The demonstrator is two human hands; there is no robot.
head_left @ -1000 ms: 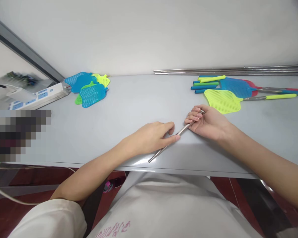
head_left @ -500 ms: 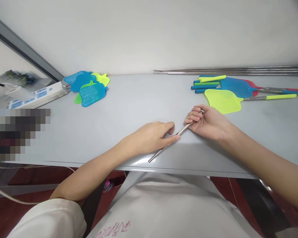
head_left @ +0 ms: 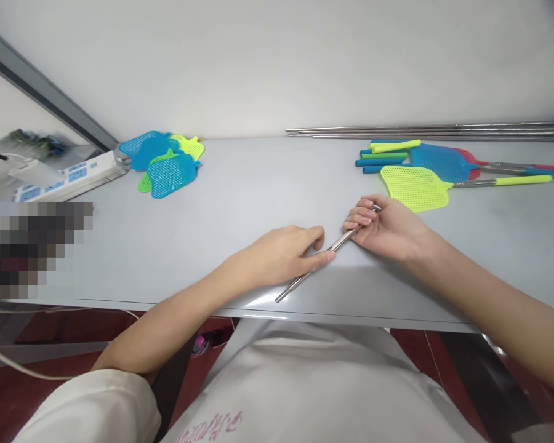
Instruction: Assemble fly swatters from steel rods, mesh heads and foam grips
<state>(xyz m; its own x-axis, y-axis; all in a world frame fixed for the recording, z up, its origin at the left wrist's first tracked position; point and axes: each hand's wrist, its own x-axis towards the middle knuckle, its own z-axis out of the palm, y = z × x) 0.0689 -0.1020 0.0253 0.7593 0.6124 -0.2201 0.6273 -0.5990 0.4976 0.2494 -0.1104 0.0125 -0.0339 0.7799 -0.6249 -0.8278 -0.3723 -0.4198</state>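
A thin, shiny metal rod (head_left: 341, 241) with stepped sections slants over the table's front half, its narrow end toward me. My right hand (head_left: 383, 231) is palm up with its fingers curled round the rod's upper end. My left hand (head_left: 289, 252) lies over the lower part, its thumb pressed along the rod and its index finger bent; the other fingers are mostly hidden. Just beyond my right hand is a yellow-green fly swatter (head_left: 418, 187) with a metal shaft and matching grip. Behind that lie a blue swatter (head_left: 438, 163) and a red swatter (head_left: 466, 159), partly covered.
Several loose coloured grip tubes (head_left: 383, 162) lie left of the swatters. Long metal rods (head_left: 420, 131) run along the wall. At the back left sit several loose swatter heads (head_left: 173, 175) in blue, green and yellow-green, near a white power strip (head_left: 80, 178). The grey table (head_left: 240, 203) ends before my body.
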